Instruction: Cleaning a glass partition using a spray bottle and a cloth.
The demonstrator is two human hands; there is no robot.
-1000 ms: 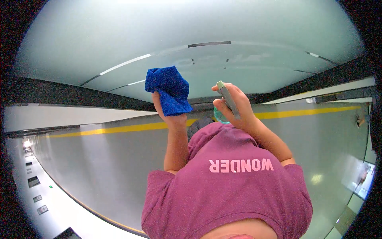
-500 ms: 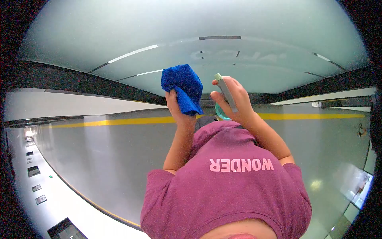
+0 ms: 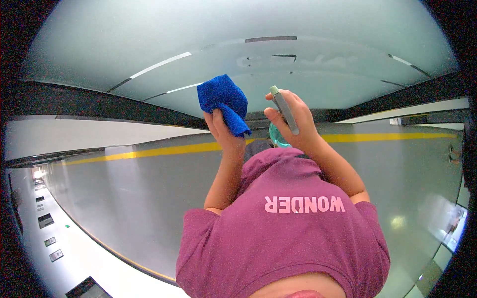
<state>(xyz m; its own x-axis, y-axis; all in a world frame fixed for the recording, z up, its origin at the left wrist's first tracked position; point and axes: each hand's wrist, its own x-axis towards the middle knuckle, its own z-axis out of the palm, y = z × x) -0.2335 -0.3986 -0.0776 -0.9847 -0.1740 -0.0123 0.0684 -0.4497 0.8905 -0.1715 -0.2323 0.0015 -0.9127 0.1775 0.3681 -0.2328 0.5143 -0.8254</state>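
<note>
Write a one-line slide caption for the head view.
Blue cloth in the left hand, spray bottle in the right hand, before a broad pale panel.

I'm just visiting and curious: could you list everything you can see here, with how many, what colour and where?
Cloth: one, blue, in the left hand
Spray bottle: one, grey head, pale green nozzle, green body partly hidden, in the right hand
Glossy panel: one, pale grey-green, across the top
Strips: several, dark or white, on the panel
Edging: dark, below the panel
Floor: grey, behind the arms
Floor line: one, yellow, across the floor
Wall: white, lower left
Rectangles: several, dark, on the wall
Shirt: one, maroon, lower centre
Hands: two, bare, left and right, centre
</note>
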